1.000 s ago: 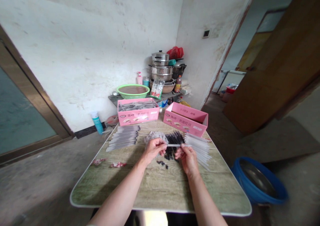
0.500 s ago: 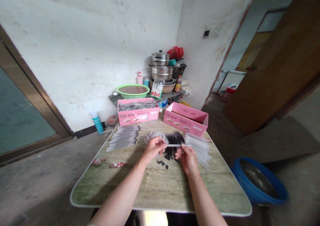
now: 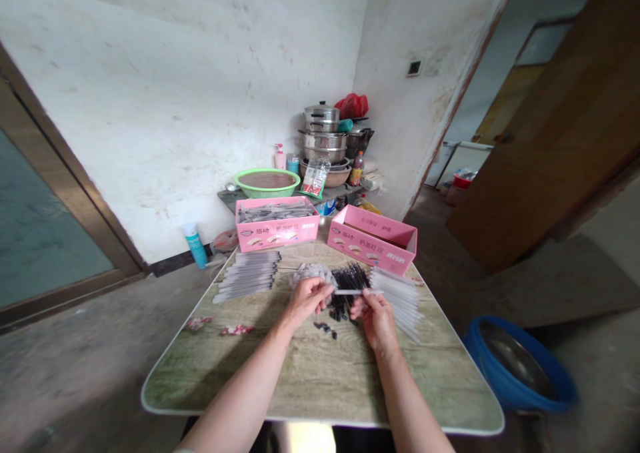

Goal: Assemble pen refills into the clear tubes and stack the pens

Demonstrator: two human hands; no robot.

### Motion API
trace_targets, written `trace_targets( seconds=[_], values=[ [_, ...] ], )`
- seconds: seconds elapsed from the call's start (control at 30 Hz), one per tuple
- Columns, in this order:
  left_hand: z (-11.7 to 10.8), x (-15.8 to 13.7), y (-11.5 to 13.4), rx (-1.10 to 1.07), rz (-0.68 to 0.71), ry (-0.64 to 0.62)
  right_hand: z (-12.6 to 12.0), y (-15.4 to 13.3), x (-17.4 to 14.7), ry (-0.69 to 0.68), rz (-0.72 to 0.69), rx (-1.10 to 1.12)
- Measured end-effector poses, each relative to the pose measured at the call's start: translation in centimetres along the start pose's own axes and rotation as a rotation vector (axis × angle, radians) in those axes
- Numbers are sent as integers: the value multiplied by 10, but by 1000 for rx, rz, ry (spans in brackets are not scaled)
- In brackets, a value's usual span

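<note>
Between my hands lies a thin translucent pen barrel (image 3: 349, 292), held level over the table. My left hand (image 3: 309, 301) pinches its left end, and my right hand (image 3: 375, 313) grips its right end between thumb and fingers. Behind the barrel spreads a pile of slim black pen parts (image 3: 351, 276), with small black pieces (image 3: 326, 329) scattered nearer me. A heap of small pale pieces (image 3: 311, 272) sits just beyond my left hand. To the right of my right hand lie several clear barrels (image 3: 397, 299) in a fanned row. On the left rests a row of pens with dark ends (image 3: 250, 276).
Two pink boxes stand at the table's (image 3: 320, 386) far edge: the left box (image 3: 277, 233) is filled with pens, the right box (image 3: 373, 243) is angled. Beyond them are a green basin (image 3: 267, 189) and stacked pots (image 3: 323, 136). A blue tub (image 3: 520, 366) stands right of the table.
</note>
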State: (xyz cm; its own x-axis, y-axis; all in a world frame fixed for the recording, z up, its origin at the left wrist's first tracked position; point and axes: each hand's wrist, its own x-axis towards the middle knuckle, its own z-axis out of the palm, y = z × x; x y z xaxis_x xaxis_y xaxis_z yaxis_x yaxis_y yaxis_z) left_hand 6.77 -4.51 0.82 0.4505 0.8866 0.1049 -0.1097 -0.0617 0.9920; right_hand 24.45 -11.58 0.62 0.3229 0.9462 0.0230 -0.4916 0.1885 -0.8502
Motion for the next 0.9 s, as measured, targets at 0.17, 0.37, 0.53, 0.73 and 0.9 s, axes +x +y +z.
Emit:
trace_targets(
  seconds=[0.17,0.37,0.53,0.73,0.9],
  values=[
    [1,-1,4,43,-10,-27,-1,0,0,-3,-9,-5],
    [0,2,-1,-31,37,3,-2,1,1,-6,-12,-11],
    [1,-3,4,134,-43,-38,-1,1,0,-10,-12,-16],
    [1,-1,1,13,10,-14,-1,1,0,-4,-12,-17],
    [1,-4,6,95,-58,-29,-4,3,1,-19,-5,-20]
  ],
)
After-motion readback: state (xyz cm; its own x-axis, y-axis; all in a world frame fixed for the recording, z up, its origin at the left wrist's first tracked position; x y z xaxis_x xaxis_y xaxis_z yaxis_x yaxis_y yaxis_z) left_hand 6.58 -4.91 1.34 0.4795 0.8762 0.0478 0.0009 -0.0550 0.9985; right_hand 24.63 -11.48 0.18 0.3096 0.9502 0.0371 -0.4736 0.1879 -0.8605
